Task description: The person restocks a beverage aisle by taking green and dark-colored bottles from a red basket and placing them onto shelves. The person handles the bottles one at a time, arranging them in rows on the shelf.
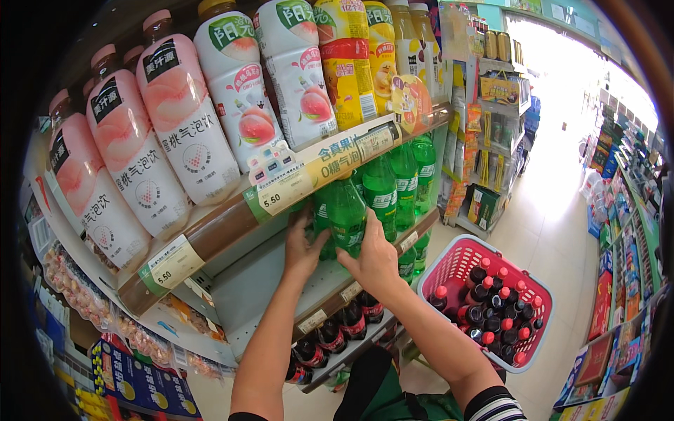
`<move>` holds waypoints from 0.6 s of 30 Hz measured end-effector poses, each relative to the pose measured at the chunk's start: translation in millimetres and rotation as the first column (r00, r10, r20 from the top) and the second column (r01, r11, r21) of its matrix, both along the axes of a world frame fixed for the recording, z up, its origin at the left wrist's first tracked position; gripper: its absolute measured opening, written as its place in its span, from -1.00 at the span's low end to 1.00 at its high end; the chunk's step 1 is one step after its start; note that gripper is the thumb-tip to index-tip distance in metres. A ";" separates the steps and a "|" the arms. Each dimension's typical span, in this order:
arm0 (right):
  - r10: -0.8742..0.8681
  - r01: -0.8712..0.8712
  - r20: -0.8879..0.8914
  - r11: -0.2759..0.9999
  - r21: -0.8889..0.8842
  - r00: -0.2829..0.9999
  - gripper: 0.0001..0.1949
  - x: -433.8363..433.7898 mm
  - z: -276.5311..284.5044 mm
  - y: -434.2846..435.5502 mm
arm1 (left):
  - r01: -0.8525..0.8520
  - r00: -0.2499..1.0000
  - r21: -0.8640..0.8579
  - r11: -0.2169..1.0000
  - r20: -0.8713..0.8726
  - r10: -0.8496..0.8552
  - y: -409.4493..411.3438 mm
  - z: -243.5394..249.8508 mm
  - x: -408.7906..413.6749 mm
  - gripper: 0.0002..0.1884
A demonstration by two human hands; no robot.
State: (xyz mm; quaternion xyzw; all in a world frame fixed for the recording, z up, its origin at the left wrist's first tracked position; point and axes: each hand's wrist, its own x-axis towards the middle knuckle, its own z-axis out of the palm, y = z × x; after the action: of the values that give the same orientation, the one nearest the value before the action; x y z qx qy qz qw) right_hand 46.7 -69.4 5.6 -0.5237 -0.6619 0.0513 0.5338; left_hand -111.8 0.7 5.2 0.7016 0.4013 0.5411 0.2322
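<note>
My right hand (373,253) is around the lower right side of a green plastic soda bottle (343,218) on the middle shelf (247,294). My left hand (305,247) reaches in at the left of that bottle, thumb apart from the fingers. Its thumb is against the green bottles; part of the fingers is in shade under the upper shelf, so a grip there cannot be made out. A second green bottle (322,210) stands partly hidden behind the first. More green bottles (380,194) line up to the right.
Peach drink bottles (174,116) fill the upper shelf, whose front rail (221,237) overhangs my hands. Dark cola bottles (331,337) stand on the shelf below. A pink basket (458,252) holding several red-capped cola bottles is at my right, beside the tiled aisle (547,221).
</note>
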 end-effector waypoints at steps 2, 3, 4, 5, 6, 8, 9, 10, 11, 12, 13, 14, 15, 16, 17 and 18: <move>0.014 -0.014 0.005 1.000 -0.017 1.000 -0.05 0.4 1.5 4.5 | -0.016 0.998 -0.022 1.000 -0.059 0.014 -2.2 -3.6 -4.7 -0.10; 0.025 -0.025 0.004 0.999 -0.027 1.000 -0.06 2.9 2.0 6.9 | -0.024 0.996 -0.032 0.999 -0.087 0.021 -4.5 -2.1 -5.6 -0.10; 0.037 -0.037 0.003 0.999 -0.038 0.999 -0.06 5.5 2.1 8.6 | -0.027 0.993 -0.073 0.997 -0.119 0.018 -4.6 0.5 -5.5 -0.11; 0.068 -0.067 0.026 0.997 -0.033 0.997 -0.06 8.7 1.8 9.6 | -0.031 0.988 -0.114 0.993 -0.151 0.014 -3.4 4.3 -5.4 -0.12; 0.105 -0.103 0.046 0.994 -0.029 0.993 -0.07 10.1 1.6 9.2 | -0.042 0.983 -0.155 0.987 -0.184 0.013 -5.1 7.4 -7.2 -0.13; 0.172 -0.171 0.059 0.985 -0.023 0.983 -0.07 8.5 0.2 6.8 | 0.013 0.995 -0.179 0.984 -0.094 -0.031 -1.0 -0.9 -12.4 -0.16; 0.202 -0.202 0.051 0.979 -0.017 0.978 -0.07 7.6 0.4 5.5 | 0.044 0.997 -0.186 0.982 -0.049 -0.054 0.4 -1.7 -13.0 -0.17; 0.231 -0.231 0.044 0.973 -0.011 0.972 -0.07 6.8 0.5 4.6 | 0.056 0.998 -0.176 0.983 0.017 -0.053 0.0 -3.7 -13.2 -0.17; 0.190 -0.189 0.028 0.982 -0.020 0.981 -0.08 5.4 0.3 5.2 | 0.069 0.995 -0.166 0.984 0.084 -0.055 -1.3 -6.5 -13.2 -0.16; 0.148 -0.148 0.014 0.988 -0.033 0.989 -0.08 3.2 -0.5 5.8 | 0.081 0.987 -0.159 0.984 0.152 -0.057 -2.6 -10.0 -12.3 -0.15; 0.104 -0.104 0.000 0.993 -0.047 0.995 -0.08 1.4 -0.8 6.1 | 0.049 0.992 -0.153 0.987 0.127 -0.030 -1.5 -12.5 -10.9 -0.15; 0.084 -0.083 0.010 0.994 -0.078 0.996 -0.08 1.3 -0.1 6.9 | 0.019 0.995 -0.147 0.989 0.101 -0.004 0.5 -14.4 -8.7 -0.14; 0.058 -0.055 0.020 0.993 -0.109 0.998 -0.08 3.7 4.5 6.4 | -0.006 0.997 -0.140 0.990 0.076 0.016 1.8 -15.2 -3.9 -0.13; 0.030 -0.026 0.031 0.990 -0.140 0.999 -0.08 5.4 7.3 6.4 | 0.001 0.995 -0.142 0.990 0.102 0.013 3.6 -15.5 0.5 -0.14; 0.010 -0.004 0.046 0.992 -0.129 0.999 -0.08 4.4 7.7 7.0 | 0.011 0.992 -0.144 0.990 0.129 0.008 5.9 -15.2 4.3 -0.14; -0.019 0.027 0.060 0.992 -0.120 0.998 -0.09 4.1 8.2 7.3 | 0.029 0.988 -0.146 0.989 0.156 -0.006 8.0 -15.4 11.3 -0.14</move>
State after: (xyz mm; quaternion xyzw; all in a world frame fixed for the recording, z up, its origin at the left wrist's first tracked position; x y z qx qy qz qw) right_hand 50.9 -62.1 13.8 -0.5638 -0.6670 0.0695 0.4820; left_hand -100.6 8.7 -10.2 0.6419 0.4149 0.5605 0.3189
